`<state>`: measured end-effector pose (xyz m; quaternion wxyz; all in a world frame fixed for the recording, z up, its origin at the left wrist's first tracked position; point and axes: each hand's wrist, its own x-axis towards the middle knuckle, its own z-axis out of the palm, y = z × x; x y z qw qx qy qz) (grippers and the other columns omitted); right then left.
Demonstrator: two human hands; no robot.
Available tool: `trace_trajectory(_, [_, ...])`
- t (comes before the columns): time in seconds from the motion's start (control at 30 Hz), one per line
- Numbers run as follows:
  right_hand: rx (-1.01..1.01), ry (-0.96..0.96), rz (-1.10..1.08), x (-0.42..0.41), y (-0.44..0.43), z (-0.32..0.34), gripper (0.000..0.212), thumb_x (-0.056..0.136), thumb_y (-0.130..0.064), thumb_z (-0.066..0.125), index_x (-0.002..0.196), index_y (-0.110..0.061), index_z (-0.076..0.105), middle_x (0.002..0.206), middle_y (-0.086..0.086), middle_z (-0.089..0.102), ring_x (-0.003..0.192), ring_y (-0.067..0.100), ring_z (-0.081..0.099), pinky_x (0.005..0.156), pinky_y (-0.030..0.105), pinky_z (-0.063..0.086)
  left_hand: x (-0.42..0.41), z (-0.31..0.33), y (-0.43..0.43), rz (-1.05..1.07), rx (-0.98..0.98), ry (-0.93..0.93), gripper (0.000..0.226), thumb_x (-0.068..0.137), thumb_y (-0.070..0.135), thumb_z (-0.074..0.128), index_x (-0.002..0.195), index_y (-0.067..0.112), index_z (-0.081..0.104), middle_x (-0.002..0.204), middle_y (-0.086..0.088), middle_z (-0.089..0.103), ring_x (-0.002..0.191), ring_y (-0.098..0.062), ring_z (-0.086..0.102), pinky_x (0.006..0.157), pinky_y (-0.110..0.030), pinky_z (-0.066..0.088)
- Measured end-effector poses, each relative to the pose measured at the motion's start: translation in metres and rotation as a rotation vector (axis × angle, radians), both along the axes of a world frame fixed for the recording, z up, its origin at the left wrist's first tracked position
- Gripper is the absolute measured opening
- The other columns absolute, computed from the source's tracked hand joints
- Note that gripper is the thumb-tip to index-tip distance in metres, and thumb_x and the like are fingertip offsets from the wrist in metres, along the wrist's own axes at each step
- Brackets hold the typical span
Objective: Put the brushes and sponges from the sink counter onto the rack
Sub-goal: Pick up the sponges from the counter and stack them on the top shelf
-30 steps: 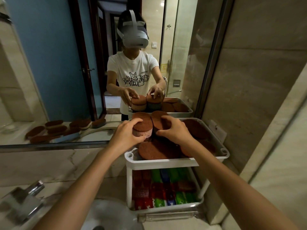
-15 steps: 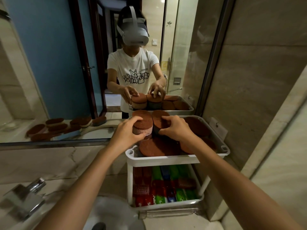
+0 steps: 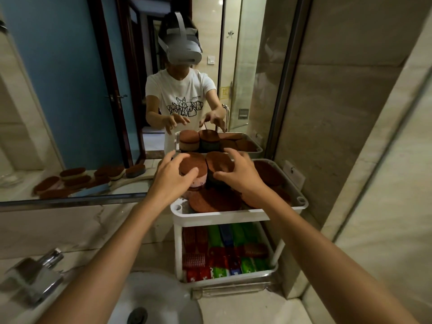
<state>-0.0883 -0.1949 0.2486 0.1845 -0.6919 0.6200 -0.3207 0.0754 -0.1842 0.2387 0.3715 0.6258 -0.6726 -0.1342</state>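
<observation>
A white two-tier rack (image 3: 233, 215) stands on the counter against the mirror. Its top tier holds several brown-topped oval sponges. Two more sit side by side on that pile: a pink-bodied sponge (image 3: 195, 163) and a dark-bodied sponge (image 3: 219, 161). My left hand (image 3: 168, 178) hovers at the pink one, fingers spread, thumb just over its top. My right hand (image 3: 238, 171) is beside the dark one with its fingers apart. The mirror's reflection shows both hands lifted off the sponges. The lower tier holds red, green and blue brushes (image 3: 224, 253).
The basin (image 3: 159, 300) lies below my arms, with a chrome tap (image 3: 35, 272) at the lower left. The mirror (image 3: 70, 90) reflects several more sponges and a long-handled brush lying on a counter. A stone wall (image 3: 339, 136) closes in right of the rack.
Both hands were closed around the two top sponges; now the fingers have spread and come off them. The sponges stay on the pile in the rack's top tier.
</observation>
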Motion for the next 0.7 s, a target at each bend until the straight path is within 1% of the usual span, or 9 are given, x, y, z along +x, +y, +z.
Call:
trace_trajectory(0.1, [-0.135,-0.064,-0.011,-0.004,0.022,0.004,0.050,0.086,-0.020,0.062,0.134,-0.017,0.048,0.142,0.006,0.042,0.131,0.022,0.043,0.107,0.034,0.041,-0.008,0.010,0.014,0.043,-0.097,-0.017,0.034,0.090,0.020,0.054,0.123,0.012,0.057,0.134,-0.009,0.049,0.125,-0.025,0.044,0.101,-0.032,0.036])
trace_trajectory(0.17, [-0.187,-0.136,-0.017,-0.010,0.044,0.002,0.039,0.086,-0.015,0.060,0.125,-0.015,0.056,0.131,0.006,0.055,0.119,0.020,0.055,0.101,0.035,0.047,-0.018,0.014,0.031,0.063,-0.139,0.013,0.029,0.090,0.019,0.054,0.116,0.010,0.062,0.123,-0.010,0.056,0.116,-0.026,0.052,0.093,-0.032,0.041])
trace_trajectory(0.27, [-0.248,-0.182,-0.026,-0.021,0.084,-0.011,0.029,0.087,-0.011,0.058,0.116,-0.011,0.061,0.118,0.007,0.063,0.104,0.016,0.061,0.092,0.031,0.052,-0.033,0.011,0.062,0.066,-0.176,0.061,0.023,0.089,0.021,0.056,0.107,0.011,0.066,0.110,-0.009,0.065,0.099,-0.024,0.061,0.077,-0.028,0.045])
trace_trajectory(0.37, [-0.256,-0.170,-0.069,-0.039,0.130,-0.041,0.026,0.087,-0.008,0.057,0.112,-0.007,0.063,0.111,0.006,0.066,0.092,0.009,0.058,0.081,0.017,0.045,-0.053,-0.020,0.101,0.054,-0.100,0.133,0.018,0.089,0.019,0.056,0.100,0.012,0.068,0.103,-0.008,0.069,0.094,-0.023,0.062,0.073,-0.024,0.040])
trace_trajectory(0.43, [-0.158,-0.196,-0.121,-0.051,0.157,-0.071,0.026,0.086,-0.009,0.057,0.112,-0.008,0.064,0.108,0.006,0.067,0.089,0.012,0.060,0.080,0.021,0.048,-0.067,-0.053,0.126,0.015,0.047,0.167,0.017,0.089,0.018,0.056,0.099,0.011,0.067,0.101,-0.009,0.070,0.096,-0.027,0.063,0.077,-0.028,0.045])
trace_trajectory(0.5, [-0.022,-0.205,-0.182,-0.062,0.181,-0.107,0.028,0.086,-0.011,0.056,0.113,-0.010,0.064,0.109,0.007,0.068,0.094,0.020,0.065,0.083,0.032,0.053,-0.084,-0.090,0.147,-0.040,0.178,0.170,0.017,0.088,0.016,0.057,0.098,0.009,0.069,0.100,-0.010,0.071,0.098,-0.029,0.064,0.083,-0.031,0.049])
trace_trajectory(0.57, [0.093,-0.177,-0.236,-0.073,0.207,-0.144,0.031,0.086,-0.012,0.055,0.116,-0.010,0.061,0.114,0.010,0.067,0.102,0.025,0.063,0.086,0.029,0.049,-0.103,-0.122,0.168,-0.067,0.275,0.176,0.018,0.088,0.014,0.058,0.100,0.006,0.069,0.102,-0.011,0.071,0.100,-0.028,0.064,0.083,-0.027,0.046])
trace_trajectory(0.63, [0.236,-0.039,-0.264,-0.086,0.239,-0.185,0.041,0.087,-0.018,0.055,0.127,-0.011,0.052,0.126,0.013,0.058,0.115,0.029,0.055,0.092,0.029,0.044,-0.121,-0.153,0.193,-0.093,0.376,0.182,0.019,0.087,0.012,0.057,0.101,0.005,0.068,0.104,-0.013,0.070,0.100,-0.028,0.063,0.081,-0.025,0.043])
trace_trajectory(0.7, [0.428,0.200,-0.267,-0.097,0.271,-0.222,0.055,0.089,-0.028,0.052,0.139,-0.013,0.036,0.141,0.017,0.041,0.132,0.034,0.038,0.104,0.038,0.036,-0.131,-0.180,0.216,-0.115,0.459,0.167,0.020,0.086,0.011,0.059,0.102,0.004,0.068,0.106,-0.014,0.070,0.102,-0.028,0.064,0.085,-0.026,0.045])
